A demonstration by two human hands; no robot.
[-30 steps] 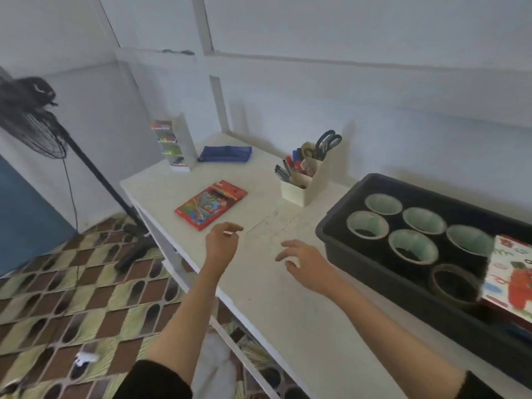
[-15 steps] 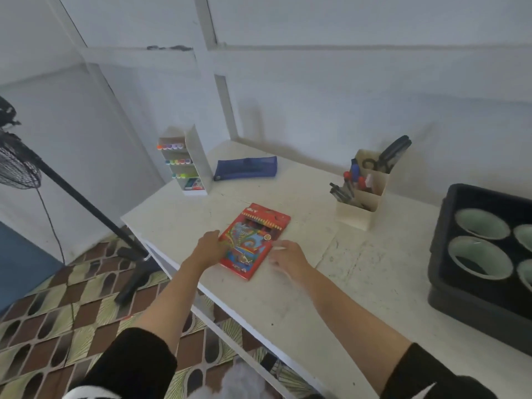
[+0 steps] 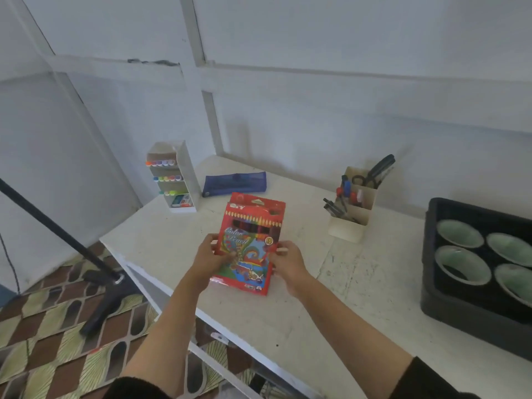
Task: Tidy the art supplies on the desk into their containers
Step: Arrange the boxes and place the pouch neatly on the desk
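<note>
The left hand and right hand are picking up the pencil box, fingers clasping its sides, probably seeking its container next.

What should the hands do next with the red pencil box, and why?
Probably carry the red cardboard box of colour pencils back toward the blue mesh pencil pouch. The left hand and right hand grip its sides, it is tilted up from the white desk, and the pouch lies at the back by the wall.
</note>
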